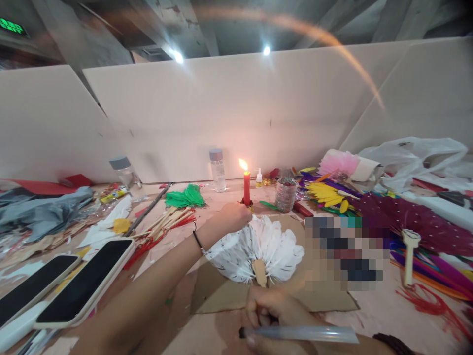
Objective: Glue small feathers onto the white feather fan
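A lit red candle [247, 187] stands upright in a small gold-coloured candle holder [252, 203]. My left hand [236, 216] is closed at that holder, partly covering it. In the foreground, my right hand [275, 305] grips a translucent glue stick [306, 334] with a blackened tip pointing left. Between my hands lies a white feather fan [286, 246], dark-streaked on its left side, with a wooden piece [259, 272] at its base. Underneath is a sheet of brown cardboard [218, 298].
Two phones [86, 281] lie at left, near wooden sticks with red tassels [162, 229] and green feathers [186, 196]. Behind stand a clear bottle [218, 172], a small dropper bottle [259, 179] and a jar [286, 194]. A maroon fan [402, 217] and coloured feathers fill the right.
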`<state>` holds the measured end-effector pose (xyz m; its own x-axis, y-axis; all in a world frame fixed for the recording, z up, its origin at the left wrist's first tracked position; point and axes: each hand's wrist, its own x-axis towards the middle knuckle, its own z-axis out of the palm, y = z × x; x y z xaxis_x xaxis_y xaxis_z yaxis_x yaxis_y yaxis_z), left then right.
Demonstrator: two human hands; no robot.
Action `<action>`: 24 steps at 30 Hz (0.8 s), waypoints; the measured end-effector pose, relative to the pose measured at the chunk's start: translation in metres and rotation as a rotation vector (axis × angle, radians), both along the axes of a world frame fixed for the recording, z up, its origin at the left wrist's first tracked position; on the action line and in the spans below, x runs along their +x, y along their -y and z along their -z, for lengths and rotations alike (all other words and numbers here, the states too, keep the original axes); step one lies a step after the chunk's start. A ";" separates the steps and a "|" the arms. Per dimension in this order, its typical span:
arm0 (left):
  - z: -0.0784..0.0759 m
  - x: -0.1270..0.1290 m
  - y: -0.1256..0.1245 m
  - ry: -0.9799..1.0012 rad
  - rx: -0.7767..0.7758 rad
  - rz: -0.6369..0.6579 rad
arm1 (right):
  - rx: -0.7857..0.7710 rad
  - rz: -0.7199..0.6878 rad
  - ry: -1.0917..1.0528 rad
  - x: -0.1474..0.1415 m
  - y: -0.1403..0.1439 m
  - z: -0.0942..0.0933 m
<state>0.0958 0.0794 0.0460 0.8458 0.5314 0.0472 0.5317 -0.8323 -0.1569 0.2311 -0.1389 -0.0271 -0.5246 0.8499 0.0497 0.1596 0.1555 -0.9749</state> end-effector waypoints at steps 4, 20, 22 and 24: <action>0.001 -0.001 -0.001 0.010 -0.008 -0.001 | -0.035 -0.006 0.014 0.000 0.002 -0.004; -0.002 0.000 0.002 -0.028 -0.023 -0.025 | -0.004 0.014 0.091 0.001 -0.001 -0.001; -0.003 0.000 0.002 -0.024 -0.026 -0.032 | 0.005 0.012 0.082 0.001 -0.001 -0.002; -0.004 0.000 0.002 -0.020 -0.029 -0.039 | -0.013 0.001 0.060 0.001 -0.001 -0.002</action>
<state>0.0959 0.0773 0.0501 0.8249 0.5652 0.0144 0.5610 -0.8151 -0.1442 0.2319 -0.1376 -0.0248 -0.5254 0.8508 0.0069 0.2184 0.1428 -0.9654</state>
